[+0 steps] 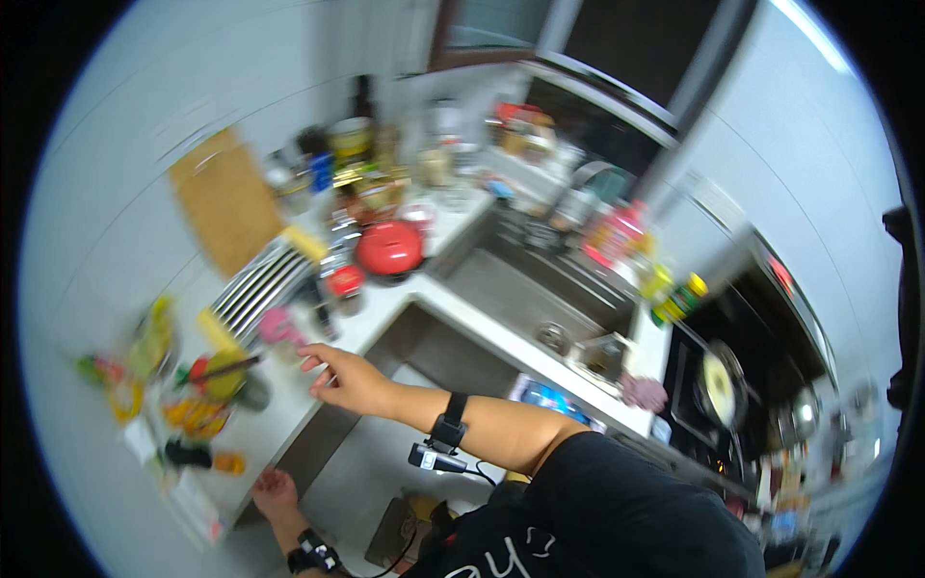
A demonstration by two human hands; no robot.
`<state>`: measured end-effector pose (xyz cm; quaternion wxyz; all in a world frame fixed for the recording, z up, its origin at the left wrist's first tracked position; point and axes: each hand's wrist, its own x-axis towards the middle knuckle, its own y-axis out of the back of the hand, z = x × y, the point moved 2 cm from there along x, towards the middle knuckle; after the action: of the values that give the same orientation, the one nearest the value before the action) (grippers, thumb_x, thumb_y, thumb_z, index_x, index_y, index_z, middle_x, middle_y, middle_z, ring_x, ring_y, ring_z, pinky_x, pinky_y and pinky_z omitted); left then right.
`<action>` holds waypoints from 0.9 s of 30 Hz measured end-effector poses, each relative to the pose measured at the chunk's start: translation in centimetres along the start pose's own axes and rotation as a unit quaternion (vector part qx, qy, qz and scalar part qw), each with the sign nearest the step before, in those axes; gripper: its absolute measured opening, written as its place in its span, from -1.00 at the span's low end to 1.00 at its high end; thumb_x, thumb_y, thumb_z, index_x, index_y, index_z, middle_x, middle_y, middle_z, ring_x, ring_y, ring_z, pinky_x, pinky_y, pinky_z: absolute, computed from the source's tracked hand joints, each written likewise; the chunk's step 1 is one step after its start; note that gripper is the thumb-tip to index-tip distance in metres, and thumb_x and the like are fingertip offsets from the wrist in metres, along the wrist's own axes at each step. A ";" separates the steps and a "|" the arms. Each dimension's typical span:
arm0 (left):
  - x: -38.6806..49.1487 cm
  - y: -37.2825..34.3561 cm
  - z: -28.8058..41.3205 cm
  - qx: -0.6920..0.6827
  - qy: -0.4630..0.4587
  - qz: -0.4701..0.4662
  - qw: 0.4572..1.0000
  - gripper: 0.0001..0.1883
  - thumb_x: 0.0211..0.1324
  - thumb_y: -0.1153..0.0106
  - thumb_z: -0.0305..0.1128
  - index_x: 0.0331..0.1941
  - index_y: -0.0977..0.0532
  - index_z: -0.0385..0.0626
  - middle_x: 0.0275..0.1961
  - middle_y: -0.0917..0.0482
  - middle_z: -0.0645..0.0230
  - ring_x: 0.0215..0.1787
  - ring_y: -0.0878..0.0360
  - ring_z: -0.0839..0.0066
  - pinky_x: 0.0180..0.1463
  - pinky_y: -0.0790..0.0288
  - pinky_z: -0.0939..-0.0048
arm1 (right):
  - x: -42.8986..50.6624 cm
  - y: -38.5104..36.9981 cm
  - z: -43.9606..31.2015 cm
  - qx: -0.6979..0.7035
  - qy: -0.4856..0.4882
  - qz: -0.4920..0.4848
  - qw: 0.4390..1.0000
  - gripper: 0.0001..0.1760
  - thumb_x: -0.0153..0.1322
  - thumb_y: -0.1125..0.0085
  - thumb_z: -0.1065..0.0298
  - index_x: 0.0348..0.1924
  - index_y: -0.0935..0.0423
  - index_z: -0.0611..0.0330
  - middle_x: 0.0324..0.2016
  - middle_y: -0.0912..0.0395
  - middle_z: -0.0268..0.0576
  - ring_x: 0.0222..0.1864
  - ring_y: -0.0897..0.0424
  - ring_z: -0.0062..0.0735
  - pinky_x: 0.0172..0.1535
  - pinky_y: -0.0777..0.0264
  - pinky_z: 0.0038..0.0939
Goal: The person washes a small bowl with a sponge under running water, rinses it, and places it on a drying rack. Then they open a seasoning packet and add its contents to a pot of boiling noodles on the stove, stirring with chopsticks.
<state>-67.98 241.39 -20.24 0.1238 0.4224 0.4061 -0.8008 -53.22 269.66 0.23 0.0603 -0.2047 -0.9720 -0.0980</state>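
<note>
My right hand (350, 379) reaches out over the edge of the white countertop (285, 404), its fingers slightly bent and apart, with nothing visible between them. Just past its fingertips is a blurred pink item (280, 326), perhaps a cloth. A jar with a red lid (345, 282) and a red lidded pot (391, 249) stand farther along the counter. My left hand (274, 491) hangs low beside the counter's front edge, blurred, with its fingers curled; whether it holds anything is unclear. Nearest to it on the counter is a dark bottle with an orange end (195, 456), lying on its side.
A slatted metal rack (261, 292) with yellow ends sits before a wooden cutting board (224, 202). Blurred food packets (196, 417) lie on the left. A steel sink (506, 289) adjoins the counter. On the stove, a frying pan (738, 404) holds pale yellow food (719, 390).
</note>
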 end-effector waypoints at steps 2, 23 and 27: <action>-0.8 -2.2 -5.8 0.067 0.020 -0.030 0.997 -0.84 0.20 0.03 -0.32 -0.43 -0.48 -0.08 -0.51 -0.56 0.35 -0.46 -0.54 0.47 -0.33 -0.47 0.40 | -5.4 11.2 -1.0 -0.013 0.018 0.124 0.992 -0.39 0.27 -0.21 0.54 0.19 -0.32 0.15 -0.11 -0.52 -0.18 -0.33 -0.59 -0.55 -0.22 -0.50 -0.48; -28.7 -12.0 -51.4 0.364 0.194 -0.238 0.879 -0.82 0.22 -0.03 -0.38 -0.16 -0.57 -0.05 -0.35 -0.65 0.43 -0.37 -0.57 0.57 -0.30 -0.43 0.49 | -58.3 73.9 10.9 -0.175 -0.359 0.747 0.532 0.08 -0.05 -0.61 0.23 0.26 -0.22 0.28 0.14 -0.42 0.12 0.18 -0.43 0.00 0.23 -0.31 -0.26; -29.2 -11.1 -50.6 0.375 0.134 -0.219 0.891 -0.82 0.21 0.00 -0.38 -0.16 -0.56 -0.03 -0.35 -0.66 0.46 -0.39 -0.59 0.60 -0.32 -0.45 0.50 | -58.1 76.2 14.0 -0.216 -0.301 0.734 0.569 0.17 -0.05 -0.61 0.27 0.33 -0.12 0.28 0.18 -0.40 0.11 0.21 -0.42 -0.02 0.25 -0.28 -0.28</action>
<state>-27.01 282.45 -7.31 -0.2777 0.4416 0.1708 -0.8359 29.78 318.61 -9.87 -0.2309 -0.8726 -0.3996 -0.1595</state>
